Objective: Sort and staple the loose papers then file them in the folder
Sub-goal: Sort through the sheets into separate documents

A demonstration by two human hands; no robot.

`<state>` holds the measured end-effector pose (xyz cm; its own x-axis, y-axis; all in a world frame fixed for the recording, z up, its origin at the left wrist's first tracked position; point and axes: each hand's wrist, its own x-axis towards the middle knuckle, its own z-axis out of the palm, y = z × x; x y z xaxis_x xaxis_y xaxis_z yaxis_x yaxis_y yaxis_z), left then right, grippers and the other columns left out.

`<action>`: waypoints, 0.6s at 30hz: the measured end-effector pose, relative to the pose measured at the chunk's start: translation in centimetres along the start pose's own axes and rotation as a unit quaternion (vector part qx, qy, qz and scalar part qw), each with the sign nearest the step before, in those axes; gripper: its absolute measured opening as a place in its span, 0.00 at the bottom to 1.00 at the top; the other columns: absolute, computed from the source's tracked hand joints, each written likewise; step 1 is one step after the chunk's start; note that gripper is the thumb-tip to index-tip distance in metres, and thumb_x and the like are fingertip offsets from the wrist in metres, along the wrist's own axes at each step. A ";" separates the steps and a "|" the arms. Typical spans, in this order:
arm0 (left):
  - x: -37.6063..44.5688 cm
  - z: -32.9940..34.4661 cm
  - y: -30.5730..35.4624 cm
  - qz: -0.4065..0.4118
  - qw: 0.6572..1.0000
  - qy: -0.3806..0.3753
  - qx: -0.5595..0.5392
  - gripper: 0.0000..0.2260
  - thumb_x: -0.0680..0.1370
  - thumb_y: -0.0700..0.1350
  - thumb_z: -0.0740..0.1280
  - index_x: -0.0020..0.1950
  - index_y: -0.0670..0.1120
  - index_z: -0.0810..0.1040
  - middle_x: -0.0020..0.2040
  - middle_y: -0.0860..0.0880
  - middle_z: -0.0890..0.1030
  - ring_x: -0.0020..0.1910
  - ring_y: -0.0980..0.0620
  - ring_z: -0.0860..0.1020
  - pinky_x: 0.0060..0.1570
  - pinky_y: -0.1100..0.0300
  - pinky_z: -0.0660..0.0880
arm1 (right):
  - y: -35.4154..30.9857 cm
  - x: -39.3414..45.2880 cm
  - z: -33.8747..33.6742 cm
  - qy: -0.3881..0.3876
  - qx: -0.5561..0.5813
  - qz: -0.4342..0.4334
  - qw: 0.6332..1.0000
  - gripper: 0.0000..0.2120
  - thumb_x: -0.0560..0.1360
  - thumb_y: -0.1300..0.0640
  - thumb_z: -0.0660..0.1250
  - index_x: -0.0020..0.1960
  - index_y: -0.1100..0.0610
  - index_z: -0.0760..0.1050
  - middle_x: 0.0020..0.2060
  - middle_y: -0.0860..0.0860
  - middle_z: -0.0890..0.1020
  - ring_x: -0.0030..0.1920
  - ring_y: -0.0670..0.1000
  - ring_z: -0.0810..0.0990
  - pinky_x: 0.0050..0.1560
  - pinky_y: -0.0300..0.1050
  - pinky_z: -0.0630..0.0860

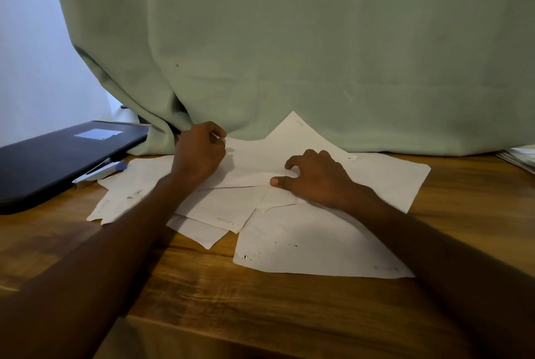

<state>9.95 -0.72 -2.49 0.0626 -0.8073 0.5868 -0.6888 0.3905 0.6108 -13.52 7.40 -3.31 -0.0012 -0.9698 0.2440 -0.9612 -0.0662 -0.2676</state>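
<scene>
Several loose white papers (318, 237) lie overlapping on the wooden table (260, 300). My left hand (199, 150) pinches the far corner of one sheet near the curtain. My right hand (315, 179) rests on the middle of the pile with its fingers curled and its thumb pressing a sheet's edge. One sheet (295, 132) curls up against the curtain. A black folder (58, 156) with a pale label lies shut at the left. A white and blue stapler (101, 172) sits beside the folder, just left of the papers.
A pale green curtain (289, 54) hangs down onto the table's back edge, right behind the papers. Another stack of papers (521, 157) shows at the far right edge. Bare wood lies in front of the pile.
</scene>
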 end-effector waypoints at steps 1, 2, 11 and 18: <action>-0.1 0.1 0.1 0.002 1.000 -0.001 -0.001 0.09 0.78 0.41 0.65 0.52 0.49 0.84 0.46 0.50 0.86 0.47 0.49 0.82 0.53 0.56 0.77 | 0.0 0.0 0.0 0.013 0.009 -0.003 1.000 0.28 0.72 0.28 0.67 0.64 0.45 0.78 0.61 0.49 0.76 0.66 0.55 0.70 0.64 0.57 0.71; -0.1 0.1 0.2 0.005 1.000 0.000 -0.005 0.09 0.78 0.41 0.65 0.52 0.48 0.84 0.46 0.50 0.85 0.47 0.49 0.82 0.52 0.56 0.77 | 0.0 0.1 0.0 0.030 0.018 -0.011 0.999 0.24 0.73 0.31 0.68 0.60 0.45 0.80 0.58 0.49 0.77 0.63 0.54 0.73 0.62 0.55 0.73; -1.0 -1.8 2.0 0.110 0.970 0.212 -0.035 0.10 0.79 0.39 0.63 0.54 0.48 0.83 0.45 0.52 0.83 0.46 0.52 0.79 0.46 0.57 0.74 | 0.9 0.8 -0.9 0.255 -0.062 -0.056 0.963 0.08 0.81 0.50 0.66 0.56 0.51 0.81 0.56 0.51 0.77 0.54 0.56 0.77 0.50 0.52 0.73; -0.3 -2.0 2.0 0.105 0.929 0.340 -0.099 0.11 0.80 0.41 0.63 0.58 0.52 0.78 0.47 0.52 0.80 0.47 0.49 0.78 0.46 0.50 0.78 | 1.4 0.7 -2.5 0.420 0.084 -0.068 0.901 0.07 0.82 0.52 0.65 0.54 0.54 0.78 0.49 0.50 0.80 0.45 0.51 0.78 0.49 0.48 0.74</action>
<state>9.99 1.24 -0.39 0.4296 -0.2647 0.8633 -0.5949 0.6363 0.4911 -15.61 7.20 -1.14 -0.1635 -0.4347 0.8856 -0.9128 -0.2739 -0.3029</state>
